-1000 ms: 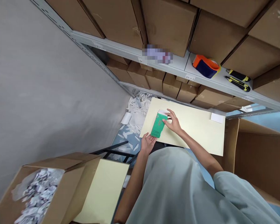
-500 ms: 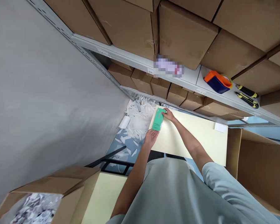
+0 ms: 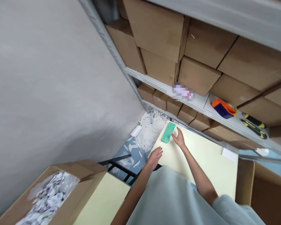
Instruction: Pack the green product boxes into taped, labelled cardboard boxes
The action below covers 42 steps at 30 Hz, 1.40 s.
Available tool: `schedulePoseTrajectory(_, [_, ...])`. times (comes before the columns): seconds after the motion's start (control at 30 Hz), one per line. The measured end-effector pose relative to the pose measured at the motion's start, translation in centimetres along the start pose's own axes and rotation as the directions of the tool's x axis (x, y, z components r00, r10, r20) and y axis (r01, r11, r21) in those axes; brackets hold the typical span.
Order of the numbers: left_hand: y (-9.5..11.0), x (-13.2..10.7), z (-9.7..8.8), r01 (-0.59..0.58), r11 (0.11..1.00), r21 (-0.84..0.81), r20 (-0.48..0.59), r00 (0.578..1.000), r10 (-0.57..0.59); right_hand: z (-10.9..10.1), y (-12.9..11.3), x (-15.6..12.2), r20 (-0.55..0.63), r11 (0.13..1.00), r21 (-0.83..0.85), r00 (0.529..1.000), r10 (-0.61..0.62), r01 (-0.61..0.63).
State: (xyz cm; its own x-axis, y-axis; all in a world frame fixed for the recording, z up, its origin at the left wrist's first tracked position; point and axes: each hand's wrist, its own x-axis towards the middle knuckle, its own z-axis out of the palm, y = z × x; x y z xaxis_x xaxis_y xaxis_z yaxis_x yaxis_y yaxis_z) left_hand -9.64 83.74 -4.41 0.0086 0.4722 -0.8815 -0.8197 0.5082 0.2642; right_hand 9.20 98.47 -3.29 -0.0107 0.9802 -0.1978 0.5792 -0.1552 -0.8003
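Observation:
A flat green packet [image 3: 168, 132] with small printing lies near the left end of the pale yellow tabletop [image 3: 201, 150]. Just to its right is my right hand [image 3: 178, 139], thumb and fingers spread, with the thumb tip close to the packet's edge; whether it touches I cannot tell. My left hand [image 3: 155, 157] hovers by the table's near left edge, below the packet. Its fingers are stretched out and hold nothing.
Cardboard boxes [image 3: 201, 70] fill the shelves ahead. A tape dispenser [image 3: 223, 108] and utility knives [image 3: 254, 125] lie on one shelf. Paper scraps [image 3: 152, 128] cover the floor beside the wall. Open cartons stand left [image 3: 89, 178] and right [image 3: 245, 181]; a white stack [image 3: 229, 154] sits at the table's right.
Both hands have let go of the green packet, which now lies on the table. My left hand has drawn back toward me, and the camera view has shifted.

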Motion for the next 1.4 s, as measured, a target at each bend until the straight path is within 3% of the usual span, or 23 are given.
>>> schedulePoseTrajectory(0.17, [-2.6, -4.0, -3.4, -0.194, 0.98, 0.05, -0.046, 0.98, 0.196, -1.7, 0.7, -9.4, 0.128, 0.991, 0.117, 0.989, -0.073, 0.058])
schedulePoseTrajectory(0.33, [-5.6, -7.8, -3.3, -0.468, 0.883, 0.02, -0.129, 0.875, 0.466, -3.2, 0.3, -16.0, 0.349, 0.974, 0.223, 0.93, -0.114, 0.036])
schedulePoseTrajectory(0.47, [-6.5, -10.4, -3.4, -0.627, 0.772, 0.109, -0.136, 0.759, 0.636, -3.8, -0.5, -18.4, 0.463, 0.973, 0.228, 0.874, -0.149, 0.045])
schedulePoseTrajectory(0.63, [-6.4, -14.4, -6.1, -0.763, 0.625, 0.164, -0.252, 0.58, 0.774, -3.8, -1.3, -20.0, 0.572, 0.972, 0.216, 0.796, -0.199, 0.087])
schedulePoseTrajectory(0.73, [-6.3, -16.6, -8.4, -0.807, 0.582, 0.097, -0.344, 0.522, 0.781, -2.7, -2.7, -21.0, 0.628, 0.965, 0.221, 0.737, -0.249, 0.138])
schedulePoseTrajectory(0.83, [-6.2, -18.8, -11.3, -0.851, 0.525, -0.003, -0.43, 0.476, 0.768, -0.5, -4.9, -22.8, 0.698, 0.949, 0.243, 0.643, -0.315, 0.2])
schedulePoseTrajectory(0.93, [-6.2, -21.4, -15.6, -0.888, 0.456, -0.055, -0.529, 0.413, 0.741, 2.6, -7.5, -25.6, 0.78, 0.927, 0.274, 0.505, -0.37, 0.256])
schedulePoseTrajectory(1.0, [-6.6, -23.5, -19.5, -0.912, 0.406, -0.057, -0.589, 0.359, 0.724, 5.1, -9.3, -28.2, 0.825, 0.911, 0.297, 0.403, -0.396, 0.287])
schedulePoseTrajectory(1.13, [-8.5, -28.1, -29.2, -0.952, 0.307, -0.008, -0.74, 0.212, 0.638, 11.0, -12.8, -35.2, 0.895, 0.892, 0.335, 0.195, -0.402, 0.302])
schedulePoseTrajectory(1.27, [-11.3, -31.7, -39.4, -0.971, 0.232, 0.062, -0.92, 0.035, 0.391, 18.2, -15.7, -43.1, 0.928, 0.894, 0.354, 0.017, -0.373, 0.274])
schedulePoseTrajectory(1.3, [-11.9, -32.3, -41.6, -0.975, 0.213, 0.058, -0.946, 0.015, 0.325, 20.1, -16.3, -45.0, 0.929, 0.893, 0.358, -0.013, -0.369, 0.273])
schedulePoseTrajectory(1.33, [-12.3, -32.9, -43.7, -0.982, 0.184, 0.031, -0.963, 0.021, 0.269, 22.1, -16.8, -46.8, 0.929, 0.889, 0.363, -0.038, -0.368, 0.278])
schedulePoseTrajectory(1.4, [-12.9, -33.8, -47.2, -0.991, 0.109, -0.071, -0.975, 0.093, 0.204, 26.2, -17.8, -50.1, 0.929, 0.879, 0.363, -0.055, -0.365, 0.308])
